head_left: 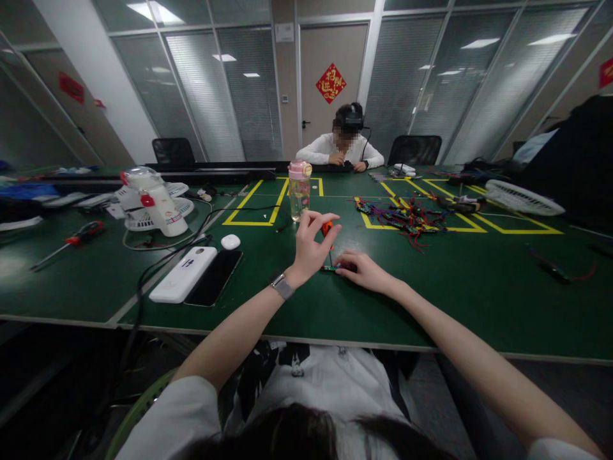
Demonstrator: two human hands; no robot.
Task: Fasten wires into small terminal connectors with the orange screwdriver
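My left hand (310, 246) pinches the orange-handled screwdriver (328, 231) upright; my right hand (363, 268) presses the small board (331, 268) flat, keeping it steady.

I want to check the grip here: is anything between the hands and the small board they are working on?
Nothing visible. The right hand rests directly on the small circuit board on the green table. The left hand pinches the orange-handled screwdriver standing upright over the board. The water bottle stands behind, apart.

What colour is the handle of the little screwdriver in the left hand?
Orange, seen in the head view: the screwdriver in the left hand.
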